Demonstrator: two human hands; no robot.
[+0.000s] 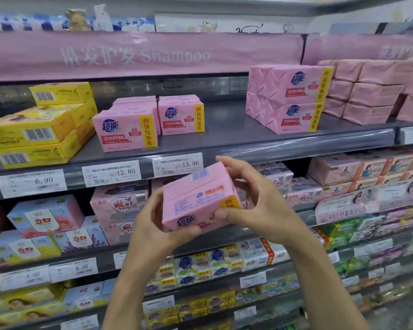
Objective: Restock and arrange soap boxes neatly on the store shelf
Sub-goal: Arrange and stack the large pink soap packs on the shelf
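A pink soap box (196, 198) hangs tilted in front of the shelves, below the grey upper shelf (224, 136). My left hand (157, 225) grips its lower left corner and my right hand (260, 206) holds its right end, thumb on the front. On the upper shelf stand matching pink soap boxes: one at the front (125, 132), a short row behind it (180, 116), and a stack of two (289, 98) further right. Between the row and the stack the shelf is bare.
Yellow boxes (34, 134) are stacked at the shelf's left end, plain pink wrapped packs (367, 91) at its right. Price tags (177, 164) line the shelf edge. Lower shelves are packed with other soap packs. A pink "Shampoo" banner (138, 55) runs above.
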